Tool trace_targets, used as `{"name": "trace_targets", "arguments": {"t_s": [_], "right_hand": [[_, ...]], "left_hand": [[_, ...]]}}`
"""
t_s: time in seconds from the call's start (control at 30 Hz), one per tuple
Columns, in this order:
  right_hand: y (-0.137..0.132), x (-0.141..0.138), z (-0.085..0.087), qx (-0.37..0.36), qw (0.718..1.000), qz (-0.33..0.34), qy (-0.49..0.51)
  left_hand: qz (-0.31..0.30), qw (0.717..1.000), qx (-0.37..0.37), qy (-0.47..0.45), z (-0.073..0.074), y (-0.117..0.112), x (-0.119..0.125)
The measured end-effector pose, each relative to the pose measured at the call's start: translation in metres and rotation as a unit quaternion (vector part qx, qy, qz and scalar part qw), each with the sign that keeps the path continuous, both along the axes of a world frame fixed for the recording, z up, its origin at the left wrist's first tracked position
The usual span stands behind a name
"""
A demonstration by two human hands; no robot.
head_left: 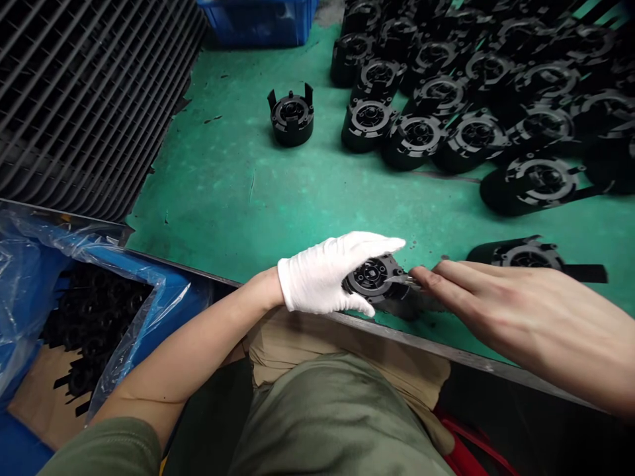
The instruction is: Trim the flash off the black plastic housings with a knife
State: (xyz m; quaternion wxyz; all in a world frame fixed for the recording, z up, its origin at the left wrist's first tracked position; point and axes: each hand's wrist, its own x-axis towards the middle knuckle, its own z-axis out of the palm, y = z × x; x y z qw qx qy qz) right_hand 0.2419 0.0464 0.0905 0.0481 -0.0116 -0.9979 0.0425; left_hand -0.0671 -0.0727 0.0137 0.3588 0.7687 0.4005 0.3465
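Observation:
My left hand, in a white glove, grips a round black plastic part at the near edge of the green table. My bare right hand pinches a small metal blade whose tip touches the top face of that part. A similar black part lies just behind my right hand.
Several rows of the same black parts fill the far right of the table. One lone part stands at the centre back. A blue bin lined with plastic holds small black pieces at the lower left. A black grille lies at the left.

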Motion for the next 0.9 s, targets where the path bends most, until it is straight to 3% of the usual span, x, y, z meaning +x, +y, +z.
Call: {"name": "trace_targets", "arguments": {"t_s": [0.67,0.9], "right_hand": [[0.005,-0.003,-0.003,0.096,0.994,0.045,-0.016],[0.003,0.006,-0.011,-0.016,0.999,-0.005,-0.035]], "left_hand": [[-0.029,0.999,-0.026,0.008,-0.007,0.003,-0.002],[-0.032,0.998,-0.043,0.026,-0.009,0.004,-0.003]]}}
